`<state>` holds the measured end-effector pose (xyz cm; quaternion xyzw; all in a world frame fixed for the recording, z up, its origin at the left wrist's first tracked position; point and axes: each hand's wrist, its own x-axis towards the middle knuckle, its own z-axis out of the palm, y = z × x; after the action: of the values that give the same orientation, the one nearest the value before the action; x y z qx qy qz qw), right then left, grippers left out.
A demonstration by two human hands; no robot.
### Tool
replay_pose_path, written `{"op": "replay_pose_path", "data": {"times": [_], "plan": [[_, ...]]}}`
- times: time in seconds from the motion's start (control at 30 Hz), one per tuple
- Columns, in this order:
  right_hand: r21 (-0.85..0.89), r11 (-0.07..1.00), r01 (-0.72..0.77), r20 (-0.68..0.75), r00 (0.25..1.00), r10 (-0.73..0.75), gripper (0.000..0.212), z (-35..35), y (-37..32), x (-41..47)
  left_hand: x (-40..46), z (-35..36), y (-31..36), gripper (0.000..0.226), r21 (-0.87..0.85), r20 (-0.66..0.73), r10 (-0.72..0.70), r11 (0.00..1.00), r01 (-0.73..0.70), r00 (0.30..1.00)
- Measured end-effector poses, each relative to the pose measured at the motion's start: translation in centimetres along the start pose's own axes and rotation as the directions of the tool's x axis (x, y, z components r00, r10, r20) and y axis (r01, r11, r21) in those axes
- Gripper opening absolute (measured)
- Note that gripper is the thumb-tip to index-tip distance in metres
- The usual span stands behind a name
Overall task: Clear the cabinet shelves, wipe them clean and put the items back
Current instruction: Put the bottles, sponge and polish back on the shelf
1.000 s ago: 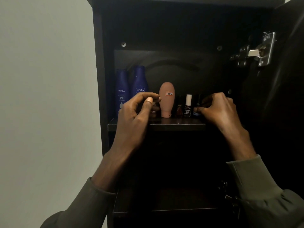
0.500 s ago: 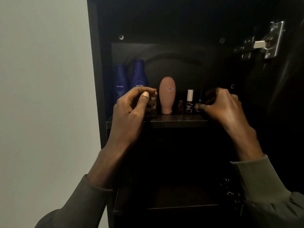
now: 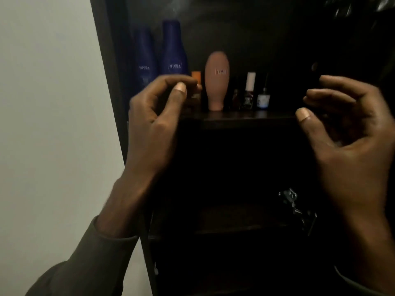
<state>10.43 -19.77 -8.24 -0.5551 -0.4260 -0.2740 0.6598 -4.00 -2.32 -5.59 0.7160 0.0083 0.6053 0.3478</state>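
Note:
Inside the dark cabinet, the upper shelf (image 3: 245, 118) carries two blue Nivea bottles (image 3: 174, 52) at the left. Beside them are a small orange-capped bottle (image 3: 196, 76), a pink upside-down tube (image 3: 217, 80) and three little nail polish bottles (image 3: 250, 90). My left hand (image 3: 158, 107) is at the shelf's left end, its thumb and curled fingers pinching the orange-capped bottle. My right hand (image 3: 346, 124) hovers off the shelf's right end with loosely curled fingers and holds nothing I can see.
A pale wall (image 3: 49, 103) borders the cabinet on the left. The lower shelf (image 3: 224, 229) is dark, with a metal hinge (image 3: 297, 208) at its right. The open door stands at the far right.
My right hand has let go of the rightmost nail polish bottle and drawn back to the right. The view has moved closer and lower. My left hand stays at the orange-capped bottle.

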Motion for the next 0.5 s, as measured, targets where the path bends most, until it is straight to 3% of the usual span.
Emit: {"op": "replay_pose_path", "data": {"times": [0.13,0.27,0.5], "plan": [[0.145,0.988,-0.054,0.060,0.997,0.046,0.028,-1.0,1.0,-5.8,-3.8,0.4,-0.3,0.025,-0.052,0.072,0.003,0.999,0.001,0.997],[0.084,0.978,-0.193,0.146,0.973,0.179,0.028,-2.0,2.8,-10.6,-9.2,0.8,-2.2,0.025,-0.047,0.094,-0.096,0.994,0.101,0.991],[-0.046,0.958,-0.284,0.232,0.929,0.287,0.025,-2.3,5.2,-15.0,-16.4,1.3,-5.6,0.029,0.060,0.068,-0.159,0.986,0.155,0.985]]}}
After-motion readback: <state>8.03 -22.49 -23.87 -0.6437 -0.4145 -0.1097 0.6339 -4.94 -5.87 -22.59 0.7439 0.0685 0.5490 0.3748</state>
